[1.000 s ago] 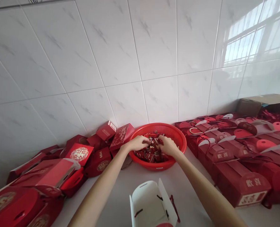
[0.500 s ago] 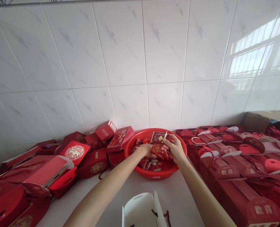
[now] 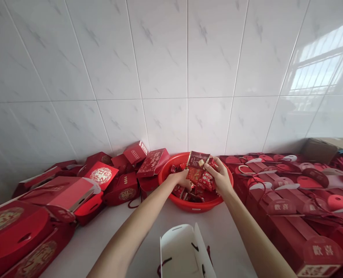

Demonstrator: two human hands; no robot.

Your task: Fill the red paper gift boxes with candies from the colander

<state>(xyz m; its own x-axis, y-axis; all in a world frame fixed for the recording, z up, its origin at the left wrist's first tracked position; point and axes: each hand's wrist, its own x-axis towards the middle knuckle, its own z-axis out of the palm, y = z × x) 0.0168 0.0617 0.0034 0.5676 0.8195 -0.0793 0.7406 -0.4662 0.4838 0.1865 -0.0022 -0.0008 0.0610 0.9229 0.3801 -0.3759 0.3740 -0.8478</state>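
Note:
A red plastic basket (image 3: 197,207) stands against the wall with several red wrapped snack packets (image 3: 208,179) in it. My right hand (image 3: 222,178) is closed on a bunch of these packets at the basket's right side. A dark brown-red packet (image 3: 197,159) sticks up from the top of that bunch, its print facing me. Inside the left half of the basket, my left hand (image 3: 184,180) has its fingers curled down among the packets. What those fingers hold, if anything, is hidden. In front of the basket an open box (image 3: 177,247) shows its white inside and dark cords.
Red gift boxes (image 3: 58,191) lie piled at the left. Rows of closed red boxes with cord handles (image 3: 290,231) fill the right side. A brown carton (image 3: 319,148) stands at the far right. White marbled tiles (image 3: 165,123) form the wall behind.
The dark packet has risen and turned to show its front above the basket. My right hand has shifted on the bunch. The view has moved slightly, with the box more visible.

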